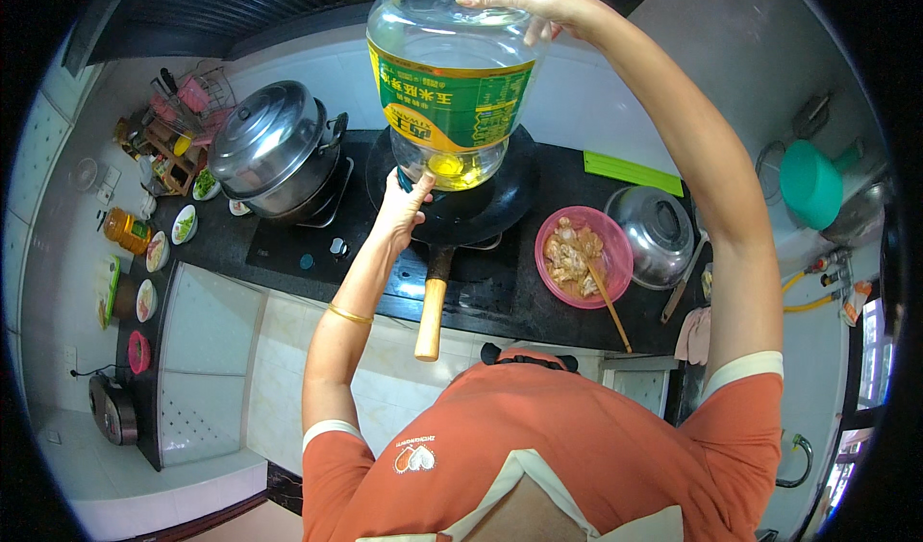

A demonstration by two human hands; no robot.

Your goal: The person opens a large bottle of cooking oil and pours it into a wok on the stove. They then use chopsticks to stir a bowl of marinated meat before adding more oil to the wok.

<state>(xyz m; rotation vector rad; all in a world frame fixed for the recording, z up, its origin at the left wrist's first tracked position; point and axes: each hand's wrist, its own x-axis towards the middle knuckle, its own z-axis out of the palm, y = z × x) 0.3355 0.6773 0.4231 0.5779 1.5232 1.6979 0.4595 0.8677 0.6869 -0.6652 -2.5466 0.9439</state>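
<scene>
A large clear plastic cooking oil jug point(447, 102) with a green and yellow label is held upside down over a black wok point(490, 210). A little yellow oil point(454, 171) sits at the jug's lower end, near its neck. My left hand point(407, 210) grips the jug low down, at its neck end. At the top, my right hand point(530, 1) is spread over the jug's base and side. The wok rests on the stove with its wooden handle point(430, 318) pointing toward me. The jug's mouth is hidden, so I cannot tell whether oil is flowing.
Left of the wok stands a lidded metal steamer pot point(270, 153). On the right are a pink bowl point(585, 218) of raw-looking meat pieces with a wooden chopstick, a metal lid point(652, 236) and a spatula point(683, 279). Several small bowls point(147, 300) line the left counter.
</scene>
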